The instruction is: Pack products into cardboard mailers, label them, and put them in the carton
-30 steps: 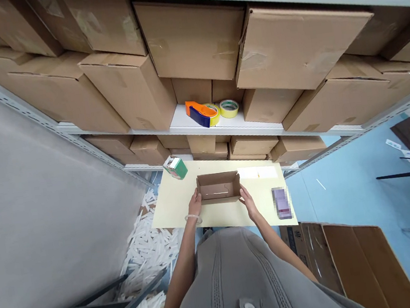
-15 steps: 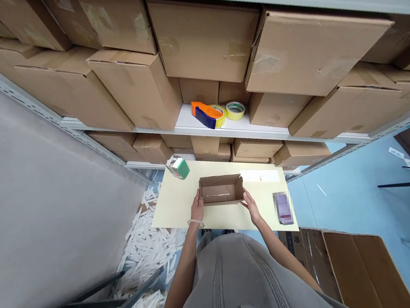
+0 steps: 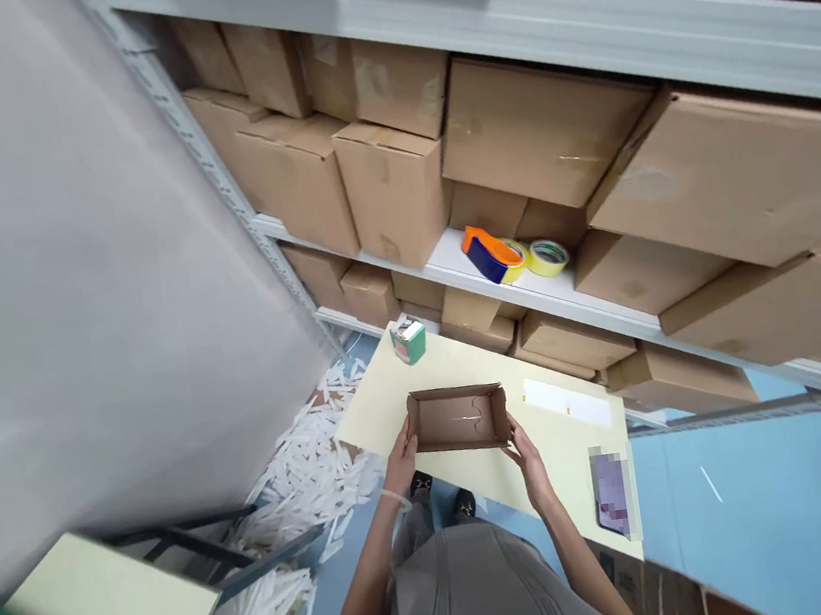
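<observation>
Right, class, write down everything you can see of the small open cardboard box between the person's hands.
The cardboard box is small, brown, rectangular and shallow, with its top open and nothing inside. A pale tab-and-slot seam crosses its floor. It lies level, long side across the view, at the near edge of the pale yellow table. The left hand grips its left end and the right hand its right end.

A small brown cardboard box (image 3: 460, 420) is seen open at the top. It is shallow and rectangular, with its interlocked bottom flaps showing. It is held level at the near edge of a pale yellow table (image 3: 555, 430), its short ends gripped by the left hand (image 3: 401, 450) and the right hand (image 3: 526, 449).
</observation>
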Tool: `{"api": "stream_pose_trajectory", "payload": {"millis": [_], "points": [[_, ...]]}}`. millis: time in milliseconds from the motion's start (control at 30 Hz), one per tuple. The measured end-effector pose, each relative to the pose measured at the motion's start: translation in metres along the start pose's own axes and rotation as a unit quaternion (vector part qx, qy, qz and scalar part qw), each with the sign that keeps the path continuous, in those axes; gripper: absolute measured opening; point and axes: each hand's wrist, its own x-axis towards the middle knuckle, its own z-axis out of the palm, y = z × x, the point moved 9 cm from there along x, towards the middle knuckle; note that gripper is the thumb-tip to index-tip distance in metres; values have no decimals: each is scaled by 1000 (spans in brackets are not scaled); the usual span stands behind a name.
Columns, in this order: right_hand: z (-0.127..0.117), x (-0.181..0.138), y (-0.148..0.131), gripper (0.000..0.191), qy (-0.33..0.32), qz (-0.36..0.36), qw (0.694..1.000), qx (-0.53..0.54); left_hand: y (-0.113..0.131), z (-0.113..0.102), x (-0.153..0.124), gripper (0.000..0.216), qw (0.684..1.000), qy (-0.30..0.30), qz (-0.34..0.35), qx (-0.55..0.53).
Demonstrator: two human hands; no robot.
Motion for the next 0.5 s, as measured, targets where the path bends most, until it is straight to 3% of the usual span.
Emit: {"api": "stream_pose_trajectory", "payload": {"millis": [167, 300, 400, 500], "points": [[52, 6, -23, 60, -110, -10, 993, -33, -5, -50, -30, 59, 996, 85, -21, -30], [95, 8, -35, 59, -202, -17, 978, -55, -6, -91, -66, 61, 984, 168, 5, -58], [134, 2, -35, 59, -289, -7, 955, -71, -15, -121, -113, 64, 965, 247, 18, -82], [181, -17, -24, 60, -383, 12, 919, -95, -33, -145, -178, 67, 940, 326, 7, -105]]}}
